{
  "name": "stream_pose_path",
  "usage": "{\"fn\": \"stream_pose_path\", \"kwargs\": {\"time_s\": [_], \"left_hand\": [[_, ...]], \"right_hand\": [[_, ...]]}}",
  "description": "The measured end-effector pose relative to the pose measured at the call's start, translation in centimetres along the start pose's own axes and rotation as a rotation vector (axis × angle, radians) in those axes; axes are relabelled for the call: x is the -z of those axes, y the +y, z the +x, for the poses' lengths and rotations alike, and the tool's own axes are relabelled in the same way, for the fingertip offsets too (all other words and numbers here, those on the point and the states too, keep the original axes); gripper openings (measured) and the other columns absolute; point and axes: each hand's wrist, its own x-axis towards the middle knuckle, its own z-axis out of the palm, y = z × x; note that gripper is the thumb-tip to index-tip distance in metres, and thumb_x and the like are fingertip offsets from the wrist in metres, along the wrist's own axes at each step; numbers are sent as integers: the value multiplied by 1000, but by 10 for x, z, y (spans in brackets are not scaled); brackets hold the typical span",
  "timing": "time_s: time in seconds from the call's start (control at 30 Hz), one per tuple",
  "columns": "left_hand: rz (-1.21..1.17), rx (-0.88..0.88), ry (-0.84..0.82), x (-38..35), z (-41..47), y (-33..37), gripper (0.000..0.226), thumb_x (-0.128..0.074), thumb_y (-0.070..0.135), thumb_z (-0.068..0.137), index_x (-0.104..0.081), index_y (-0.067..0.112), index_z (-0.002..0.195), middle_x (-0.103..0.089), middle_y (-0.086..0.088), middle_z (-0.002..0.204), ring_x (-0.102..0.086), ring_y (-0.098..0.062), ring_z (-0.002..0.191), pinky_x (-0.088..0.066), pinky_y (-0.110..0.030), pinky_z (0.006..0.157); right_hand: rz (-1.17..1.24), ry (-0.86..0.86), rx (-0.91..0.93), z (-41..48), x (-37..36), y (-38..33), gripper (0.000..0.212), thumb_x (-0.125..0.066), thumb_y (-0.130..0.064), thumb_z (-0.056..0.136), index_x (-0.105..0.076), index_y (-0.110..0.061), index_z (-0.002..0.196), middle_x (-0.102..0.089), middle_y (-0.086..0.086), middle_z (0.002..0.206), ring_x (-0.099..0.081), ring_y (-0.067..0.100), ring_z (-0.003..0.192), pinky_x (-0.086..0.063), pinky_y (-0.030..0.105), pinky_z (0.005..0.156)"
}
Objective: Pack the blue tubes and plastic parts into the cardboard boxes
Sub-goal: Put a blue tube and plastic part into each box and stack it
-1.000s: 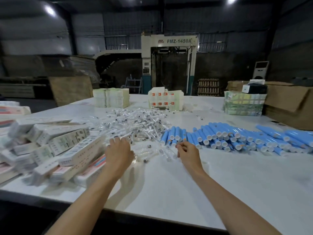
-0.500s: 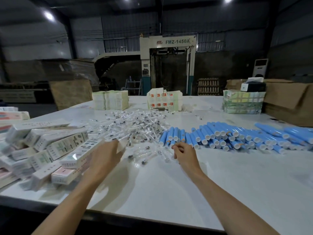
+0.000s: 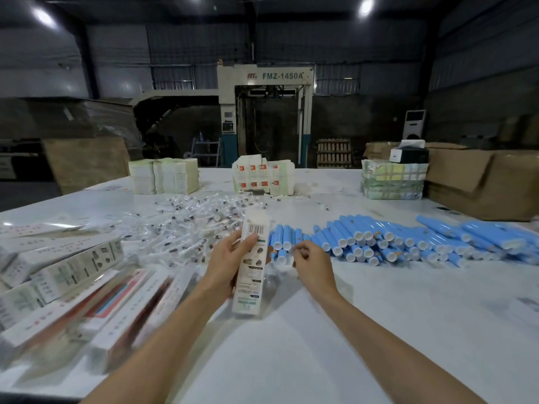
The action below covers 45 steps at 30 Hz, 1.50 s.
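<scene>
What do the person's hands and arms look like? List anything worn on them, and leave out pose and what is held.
Both arms are bare up to the frame's bottom edge, with no sleeve in view. The left hand and right hand are ungloved. No watch, bracelet or ring shows on either, though the image is slightly blurred.

Printed cardboard box [image 3: 252, 266], glossy blue tubes [image 3: 379, 240], clear plastic parts [image 3: 189, 225], smooth table [image 3: 379, 330], prob. laminate

White carton [image 3: 253, 263] upright, midair; blue tubes [image 3: 379, 240] heaped right.
</scene>
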Motion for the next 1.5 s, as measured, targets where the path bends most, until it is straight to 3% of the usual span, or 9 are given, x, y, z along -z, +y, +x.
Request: {"fn": "stream_pose_path", "kwargs": {"time_s": [0.17, 0.43, 0.6, 0.77, 0.87, 1.0, 1.23, 1.4, 1.5], "left_hand": [[-162, 39, 33, 12, 7, -14, 36, -79, 36, 94, -74, 20, 126, -79, -25, 113, -79, -42, 102, -68, -49, 79], [-289, 113, 51, 18, 9, -16, 37, -76, 29, 97, -70, 10, 129, -77, -28, 115, -76, -45, 107, -67, -48, 83], [-314, 129, -26, 15, 7, -17, 27, -76, 30, 100, -76, 15, 123, -77, -27, 119, -73, -48, 115, -65, -50, 87], [-223, 128, -45, 12, 2, -10, 16, -76, 34, 99, -82, 25, 110, -79, -23, 111, -77, -38, 93, -66, -42, 71], [-211, 116, -34, 13, -1, -8, 22, -79, 33, 95, -81, 21, 113, -80, -21, 107, -78, -28, 82, -66, -38, 66], [-181, 117, -30, 10, -2, -8, 33, -79, 32, 95, -75, 20, 125, -81, -16, 110, -78, -25, 87, -66, -39, 74], [-160, 96, -88, 2, -4, -8, 51, -87, 37, 81, -75, 20, 127, -82, -14, 110, -81, -24, 86, -63, -32, 66], [-191, 62, -156, -2, -7, -7, 44, -84, 27, 89, -75, 16, 131, -79, -20, 117, -80, -25, 88, -62, -31, 66], [-189, 45, -193, -1, -10, -6, 41, -82, 26, 92, -74, 18, 132, -79, -19, 120, -80, -25, 90, -62, -31, 70]], "right_hand": [[-245, 23, 21, 53, -6, -4, 21, -51, -15, 104, -60, -12, 122, -65, 5, 106, -61, 25, 92, -44, 33, 67], [-607, -195, -108, 107, -41, -3, 36, -44, -32, 108, -51, -6, 132, -49, 17, 140, -55, 36, 121, -44, 37, 83], [-678, -260, -130, 112, -47, -4, 33, -48, -21, 106, -54, -3, 134, -51, 20, 141, -58, 38, 122, -49, 38, 90], [-722, -289, -169, 110, -52, -10, 35, -43, -8, 106, -49, -2, 139, -43, 24, 148, -50, 39, 131, -44, 39, 101], [-589, -169, -216, 101, -48, -12, 38, -34, -17, 110, -40, 2, 142, -42, 24, 149, -49, 40, 131, -42, 43, 99], [-24, 16, -244, 84, -24, -27, 27, -34, -29, 111, -49, -7, 116, -58, 15, 112, -51, 23, 78, -37, 37, 65], [736, -80, 36, 52, 35, -85, 22, -54, -21, 109, -70, -7, 111, -74, 4, 102, -68, 12, 92, -55, 24, 77], [629, -148, 138, 41, 31, -109, 34, -69, -12, 99, -54, -5, 129, -72, 14, 114, -76, 25, 99, -63, 39, 82], [419, -150, 130, 39, 27, -106, 58, -72, -12, 97, -36, -22, 142, -69, 6, 119, -74, 13, 99, -64, 36, 84]]}}
